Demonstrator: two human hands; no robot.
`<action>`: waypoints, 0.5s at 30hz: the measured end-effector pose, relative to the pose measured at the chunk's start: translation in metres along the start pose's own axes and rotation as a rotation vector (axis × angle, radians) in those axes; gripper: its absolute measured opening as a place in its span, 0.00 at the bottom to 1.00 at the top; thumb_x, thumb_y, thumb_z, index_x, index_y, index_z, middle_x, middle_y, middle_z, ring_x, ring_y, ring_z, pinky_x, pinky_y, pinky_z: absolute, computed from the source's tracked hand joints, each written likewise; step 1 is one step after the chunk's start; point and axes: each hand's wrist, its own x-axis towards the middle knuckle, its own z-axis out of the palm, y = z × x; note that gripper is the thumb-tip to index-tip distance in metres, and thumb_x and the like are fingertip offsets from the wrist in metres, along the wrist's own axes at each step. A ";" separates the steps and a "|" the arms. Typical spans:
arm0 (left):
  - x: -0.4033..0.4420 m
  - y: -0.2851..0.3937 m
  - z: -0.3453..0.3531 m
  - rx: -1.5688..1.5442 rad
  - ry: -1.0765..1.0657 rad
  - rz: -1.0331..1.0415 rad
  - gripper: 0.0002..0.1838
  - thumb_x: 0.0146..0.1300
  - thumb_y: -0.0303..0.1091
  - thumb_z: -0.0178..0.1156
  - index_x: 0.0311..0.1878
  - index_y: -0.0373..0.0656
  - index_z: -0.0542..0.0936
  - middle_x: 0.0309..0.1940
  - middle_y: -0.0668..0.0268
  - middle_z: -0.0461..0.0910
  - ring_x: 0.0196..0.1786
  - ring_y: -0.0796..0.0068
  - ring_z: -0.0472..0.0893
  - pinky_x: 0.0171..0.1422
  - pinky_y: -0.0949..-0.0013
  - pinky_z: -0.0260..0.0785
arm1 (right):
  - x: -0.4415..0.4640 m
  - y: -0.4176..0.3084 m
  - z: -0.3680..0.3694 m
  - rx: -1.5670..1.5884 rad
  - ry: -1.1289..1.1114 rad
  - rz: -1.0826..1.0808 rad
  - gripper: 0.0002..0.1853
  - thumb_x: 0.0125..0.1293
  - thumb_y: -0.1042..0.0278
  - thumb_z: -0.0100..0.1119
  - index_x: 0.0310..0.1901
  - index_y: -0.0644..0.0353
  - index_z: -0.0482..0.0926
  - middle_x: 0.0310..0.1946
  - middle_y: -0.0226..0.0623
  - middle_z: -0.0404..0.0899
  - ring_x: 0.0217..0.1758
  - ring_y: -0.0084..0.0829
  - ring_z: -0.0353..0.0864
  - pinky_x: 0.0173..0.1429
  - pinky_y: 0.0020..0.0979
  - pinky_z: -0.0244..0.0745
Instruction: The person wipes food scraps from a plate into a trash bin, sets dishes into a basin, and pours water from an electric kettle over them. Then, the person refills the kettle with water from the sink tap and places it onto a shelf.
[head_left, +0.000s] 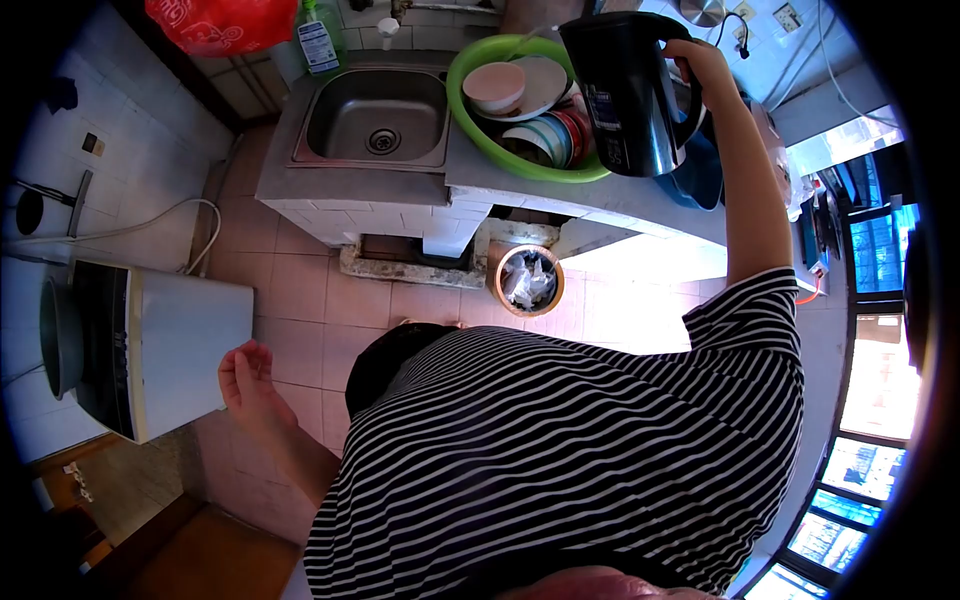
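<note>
A black kettle (pixel 625 95) is tilted over the right side of a green basin (pixel 470 130), its handle in my right hand (pixel 700 70). A thin stream runs from its spout into the basin. Inside the basin lie a pinkish bowl (pixel 494 87), a white plate (pixel 543 85) and several stacked bowls (pixel 548 140). My left hand (pixel 246 378) hangs in the air at the left, its fingers loosely curled, with nothing visible in it, near a white appliance.
A steel sink (pixel 375 115) is set in the counter left of the basin. Behind it stands a green bottle (pixel 318 42) beside a red bag (pixel 222 22). A bin (pixel 528 281) is on the floor. The white appliance (pixel 190 345) stands at the left. A blue basin (pixel 695 180) is behind the kettle.
</note>
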 end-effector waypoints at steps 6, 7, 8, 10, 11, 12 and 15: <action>0.002 -0.001 0.000 -0.013 -0.001 -0.001 0.05 0.65 0.29 0.50 0.41 0.39 0.71 0.38 0.60 0.76 0.40 0.72 0.76 0.48 0.68 0.69 | 0.003 -0.002 -0.001 -0.010 -0.014 0.012 0.08 0.48 0.66 0.60 0.20 0.61 0.75 0.10 0.26 0.63 0.14 0.18 0.57 0.24 0.22 0.51; 0.003 -0.001 0.000 -0.014 -0.008 0.003 0.05 0.65 0.29 0.50 0.42 0.39 0.71 0.38 0.60 0.76 0.40 0.72 0.76 0.48 0.68 0.69 | 0.003 -0.002 -0.001 -0.007 -0.018 0.016 0.08 0.48 0.66 0.60 0.20 0.61 0.75 0.10 0.26 0.63 0.14 0.18 0.57 0.24 0.22 0.51; 0.003 -0.001 -0.001 -0.015 -0.008 0.003 0.05 0.65 0.29 0.50 0.42 0.39 0.71 0.38 0.60 0.76 0.40 0.72 0.76 0.48 0.68 0.69 | 0.003 -0.003 -0.001 -0.007 -0.018 0.016 0.08 0.48 0.66 0.60 0.20 0.61 0.75 0.10 0.26 0.63 0.14 0.18 0.57 0.24 0.22 0.51; 0.005 -0.001 -0.002 -0.012 -0.006 0.008 0.05 0.65 0.29 0.50 0.42 0.39 0.71 0.38 0.60 0.76 0.40 0.73 0.76 0.48 0.69 0.69 | 0.003 -0.004 -0.002 -0.039 -0.010 0.030 0.08 0.48 0.66 0.60 0.20 0.61 0.76 0.10 0.25 0.63 0.14 0.18 0.57 0.24 0.23 0.51; 0.005 -0.001 -0.001 -0.013 -0.006 0.008 0.05 0.65 0.29 0.50 0.42 0.39 0.71 0.38 0.60 0.76 0.40 0.73 0.76 0.48 0.69 0.69 | 0.002 -0.004 -0.002 -0.039 -0.010 0.030 0.08 0.48 0.66 0.60 0.20 0.61 0.76 0.10 0.25 0.63 0.14 0.18 0.57 0.24 0.23 0.51; 0.005 0.000 -0.001 -0.009 -0.004 0.010 0.06 0.65 0.29 0.50 0.42 0.39 0.71 0.38 0.60 0.77 0.40 0.72 0.76 0.48 0.69 0.69 | 0.001 -0.004 -0.002 -0.042 -0.006 0.026 0.08 0.48 0.66 0.60 0.20 0.61 0.76 0.10 0.25 0.63 0.14 0.18 0.57 0.24 0.23 0.51; 0.006 0.000 -0.001 -0.011 -0.006 0.013 0.06 0.64 0.29 0.50 0.42 0.39 0.71 0.38 0.60 0.77 0.39 0.72 0.76 0.48 0.69 0.70 | -0.002 -0.008 -0.001 -0.046 0.003 0.027 0.08 0.48 0.66 0.60 0.19 0.61 0.76 0.10 0.26 0.63 0.14 0.18 0.57 0.24 0.22 0.51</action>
